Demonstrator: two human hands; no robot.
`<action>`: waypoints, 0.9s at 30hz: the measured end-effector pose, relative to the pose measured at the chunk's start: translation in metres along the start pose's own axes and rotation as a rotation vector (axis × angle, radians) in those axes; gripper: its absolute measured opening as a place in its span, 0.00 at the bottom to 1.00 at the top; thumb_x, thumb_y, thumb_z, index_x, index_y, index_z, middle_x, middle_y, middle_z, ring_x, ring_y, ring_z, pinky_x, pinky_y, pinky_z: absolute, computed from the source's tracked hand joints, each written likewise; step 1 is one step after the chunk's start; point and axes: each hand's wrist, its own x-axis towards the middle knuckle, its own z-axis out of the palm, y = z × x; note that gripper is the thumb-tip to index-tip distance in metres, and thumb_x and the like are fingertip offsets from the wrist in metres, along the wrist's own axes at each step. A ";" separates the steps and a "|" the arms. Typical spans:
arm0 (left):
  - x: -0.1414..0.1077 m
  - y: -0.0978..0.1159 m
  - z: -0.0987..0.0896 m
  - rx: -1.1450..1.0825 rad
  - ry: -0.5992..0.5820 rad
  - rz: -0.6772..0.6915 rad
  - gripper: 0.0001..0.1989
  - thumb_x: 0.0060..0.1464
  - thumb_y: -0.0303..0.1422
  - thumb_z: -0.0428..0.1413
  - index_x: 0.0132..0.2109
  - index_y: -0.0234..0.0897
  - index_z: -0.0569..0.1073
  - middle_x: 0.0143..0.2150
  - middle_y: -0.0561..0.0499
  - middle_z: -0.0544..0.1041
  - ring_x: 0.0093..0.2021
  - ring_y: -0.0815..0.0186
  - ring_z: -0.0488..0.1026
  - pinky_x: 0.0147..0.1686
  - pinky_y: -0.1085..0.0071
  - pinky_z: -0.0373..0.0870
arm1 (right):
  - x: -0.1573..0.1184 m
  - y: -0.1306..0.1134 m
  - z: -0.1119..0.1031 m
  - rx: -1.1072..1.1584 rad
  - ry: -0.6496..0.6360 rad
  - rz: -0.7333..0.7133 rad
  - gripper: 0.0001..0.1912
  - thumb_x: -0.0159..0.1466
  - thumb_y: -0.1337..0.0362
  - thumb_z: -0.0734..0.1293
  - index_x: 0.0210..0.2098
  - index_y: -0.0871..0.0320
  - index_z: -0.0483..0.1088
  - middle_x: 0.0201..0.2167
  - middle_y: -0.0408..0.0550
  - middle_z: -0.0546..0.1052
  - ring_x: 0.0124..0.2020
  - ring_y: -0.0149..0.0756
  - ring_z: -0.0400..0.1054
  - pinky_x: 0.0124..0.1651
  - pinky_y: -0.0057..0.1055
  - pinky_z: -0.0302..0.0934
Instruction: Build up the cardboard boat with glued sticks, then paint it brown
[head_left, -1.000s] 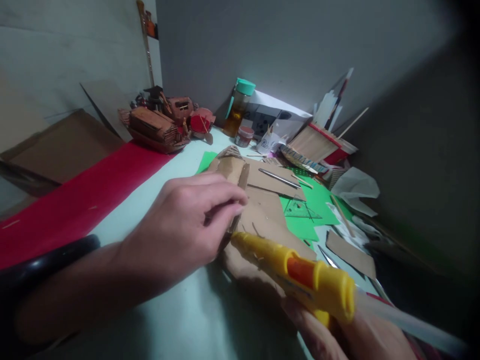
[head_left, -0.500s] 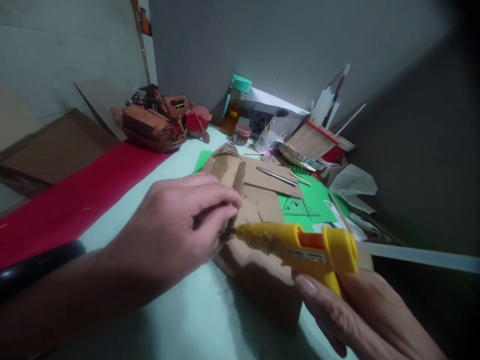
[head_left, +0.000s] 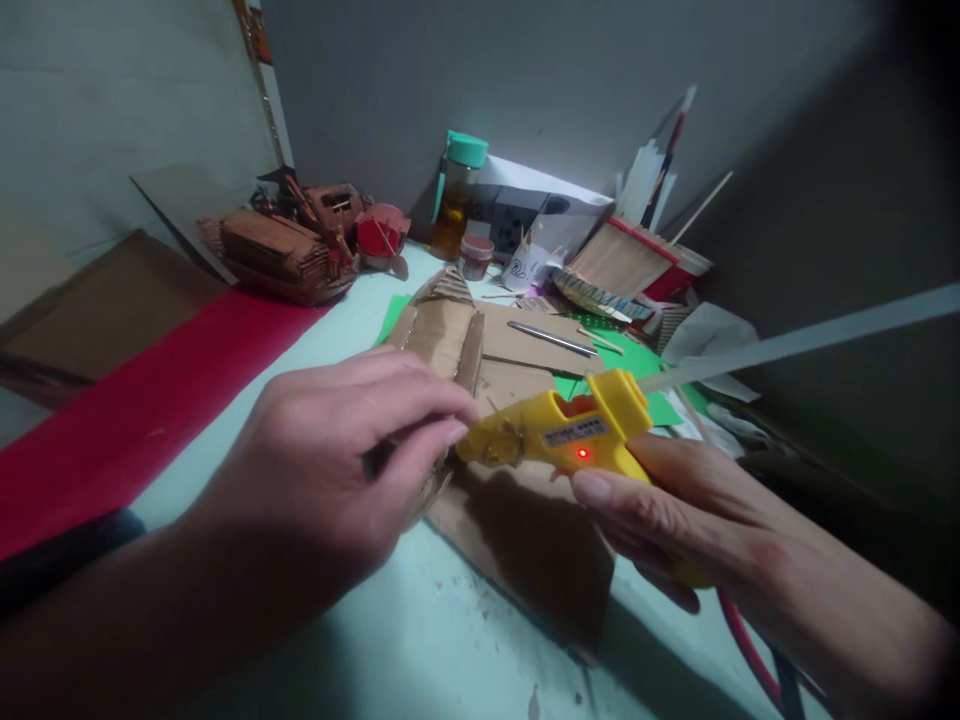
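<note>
A yellow hot glue gun (head_left: pixel 540 430), its red light lit and a long clear glue stick (head_left: pixel 795 340) sticking out of its back, is gripped in my right hand (head_left: pixel 675 500). Its tip points left, close to the fingertips of my left hand (head_left: pixel 337 450), which hides the nozzle's end. My left thumb and fingers pinch the near part of a cardboard boat model (head_left: pixel 439 330); that part is mostly covered by the hand. The model's pointed, corrugated end faces away from me. Under it lies a flat cardboard sheet (head_left: pixel 525 530).
Brown model boats (head_left: pixel 277 250) stand at the back left, beside red paper (head_left: pixel 172 390). A bottle (head_left: pixel 456 195), a small jar (head_left: pixel 475 257) and a white cup (head_left: pixel 525 268) line the back. A metal pen-like tool (head_left: pixel 551 338) lies on cardboard. Green sheets (head_left: pixel 664 400) lie to the right.
My right hand has risen and tilted the glue gun, so its glue stick now slants upward. The red light shows plainly now. My left hand keeps its pinch on the boat model.
</note>
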 end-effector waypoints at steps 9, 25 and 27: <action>0.003 0.001 -0.001 -0.005 0.001 0.022 0.06 0.61 0.26 0.58 0.40 0.36 0.81 0.36 0.53 0.85 0.39 0.68 0.80 0.43 0.76 0.75 | 0.022 -0.019 -0.015 0.213 -0.325 0.196 0.28 0.66 0.37 0.64 0.23 0.53 0.65 0.18 0.40 0.62 0.18 0.28 0.54 0.17 0.27 0.50; 0.001 0.001 -0.001 -0.046 -0.008 0.037 0.05 0.61 0.26 0.59 0.41 0.35 0.81 0.36 0.52 0.85 0.38 0.68 0.80 0.41 0.74 0.76 | 0.023 -0.019 -0.019 0.359 -0.357 0.253 0.25 0.65 0.42 0.68 0.22 0.53 0.64 0.18 0.40 0.64 0.19 0.30 0.55 0.18 0.28 0.50; 0.001 0.001 -0.001 -0.047 -0.012 0.034 0.05 0.61 0.26 0.59 0.41 0.35 0.81 0.36 0.51 0.84 0.39 0.68 0.79 0.41 0.75 0.76 | 0.017 -0.017 -0.017 0.411 -0.353 0.288 0.26 0.64 0.42 0.69 0.21 0.53 0.63 0.18 0.40 0.63 0.19 0.30 0.55 0.19 0.28 0.50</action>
